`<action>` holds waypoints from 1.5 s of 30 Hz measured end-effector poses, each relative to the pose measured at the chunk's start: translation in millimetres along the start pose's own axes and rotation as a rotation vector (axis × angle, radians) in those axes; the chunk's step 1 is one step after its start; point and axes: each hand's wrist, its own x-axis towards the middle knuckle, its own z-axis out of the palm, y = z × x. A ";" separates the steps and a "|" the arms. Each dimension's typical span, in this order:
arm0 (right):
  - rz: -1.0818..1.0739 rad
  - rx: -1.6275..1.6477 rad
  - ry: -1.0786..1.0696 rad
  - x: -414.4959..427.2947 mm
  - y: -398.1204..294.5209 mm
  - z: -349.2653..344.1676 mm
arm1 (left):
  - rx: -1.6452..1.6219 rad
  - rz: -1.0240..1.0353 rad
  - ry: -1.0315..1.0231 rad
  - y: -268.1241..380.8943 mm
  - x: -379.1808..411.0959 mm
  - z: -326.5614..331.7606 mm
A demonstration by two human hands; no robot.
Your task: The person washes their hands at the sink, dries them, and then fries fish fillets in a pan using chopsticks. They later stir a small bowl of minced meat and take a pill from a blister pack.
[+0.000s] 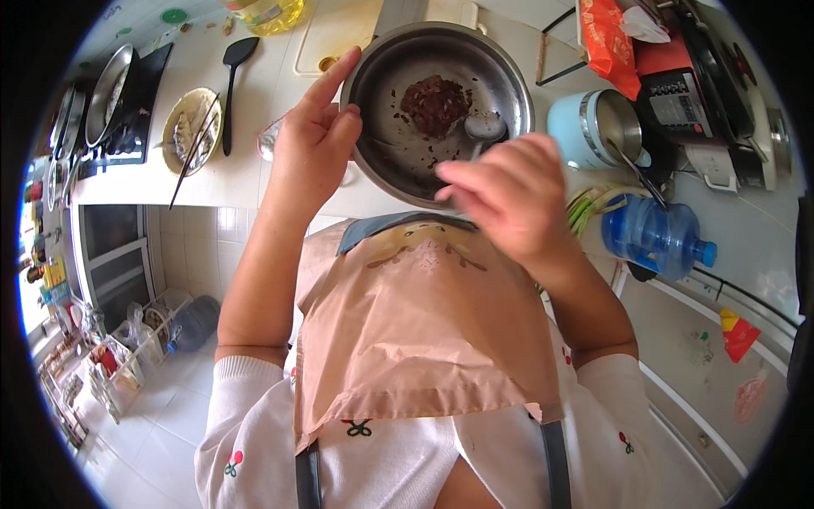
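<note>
A stainless steel bowl [407, 167] stands on the counter before me, with a dark reddish-brown clump of what looks like minced meat [435, 105] and scattered dark bits in it. My left hand [321, 137] grips the bowl's left rim, its index finger stretched along the outside. My right hand [512, 191], slightly blurred, is over the bowl's lower right edge, closed on the handle of a metal spoon [485, 126]. The bowl of the spoon lies to the right of the clump and holds something pale; most of its handle is hidden by my fingers.
Left of the bowl are a black spatula [238, 54] and a cream bowl [166, 149] with chopsticks across it. At the right stand a light blue pot [569, 127], green onions [588, 207] and a blue water jug [648, 229]. A cutting board [311, 44] lies behind.
</note>
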 end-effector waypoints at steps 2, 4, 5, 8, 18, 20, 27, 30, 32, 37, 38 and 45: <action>0.164 0.166 0.062 0.9 2.9 -21.7 | 0.107 0.032 0.070 2.0 -8.1 -8.6; 0.414 0.441 0.145 -0.4 -1.9 -34.5 | 0.178 0.084 0.110 1.9 -8.3 -14.4; 0.501 0.582 0.200 -0.4 -3.0 -39.8 | 0.178 0.092 0.118 4.7 -7.0 -16.2; 0.268 0.408 0.182 -4.2 -11.9 -59.6 | 0.160 0.095 0.150 12.8 -9.8 -22.8; -0.069 0.100 -0.001 8.5 -44.6 -44.3 | 0.197 0.086 0.012 33.8 -7.3 -32.0; -0.062 0.090 -0.039 10.2 -47.4 -43.7 | 0.197 0.056 0.011 35.2 -7.8 -31.5; -0.053 0.072 -0.131 17.0 -54.2 -40.7 | 0.198 -0.041 -0.105 30.9 -9.2 -29.5; -0.003 0.141 -0.147 19.3 -53.4 -42.9 | 0.181 -0.027 -0.125 25.4 -9.7 -25.8; 0.035 0.186 -0.147 21.1 -47.5 -45.3 | 0.175 -0.034 -0.150 28.3 -10.6 -22.4; 0.192 0.304 -0.233 22.6 -44.1 -49.2 | 0.262 0.003 -0.208 20.4 -10.0 -15.2; 0.204 0.319 -0.242 21.9 -41.6 -50.2 | 0.285 0.009 -0.227 20.2 -10.1 -14.3; 0.782 0.783 -0.100 17.3 -29.6 -67.5 | 0.108 -0.100 -0.176 28.2 -0.6 -13.8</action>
